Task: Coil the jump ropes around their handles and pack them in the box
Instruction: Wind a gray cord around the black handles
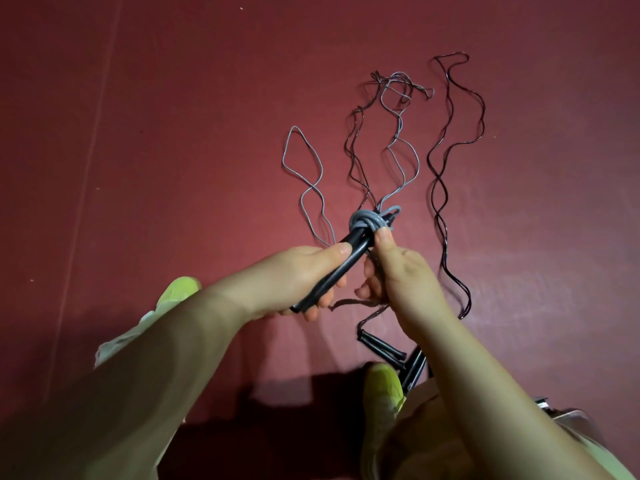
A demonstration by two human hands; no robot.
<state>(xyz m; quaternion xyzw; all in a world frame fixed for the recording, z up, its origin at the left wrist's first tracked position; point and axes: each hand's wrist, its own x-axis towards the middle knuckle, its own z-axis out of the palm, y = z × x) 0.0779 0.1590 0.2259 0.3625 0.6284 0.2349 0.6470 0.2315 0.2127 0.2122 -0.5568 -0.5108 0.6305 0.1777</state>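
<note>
Dark red floor (173,133) fills the view. Loose grey rope (304,174) and dark ropes (446,174) lie wavy across it; spare black handles (384,348) rest near a yellow-green shoe (384,386). Left hand (294,275) grips the paired black handles (332,268); right hand (398,268) pinches the grey coil (369,221) wound round their top.
</note>
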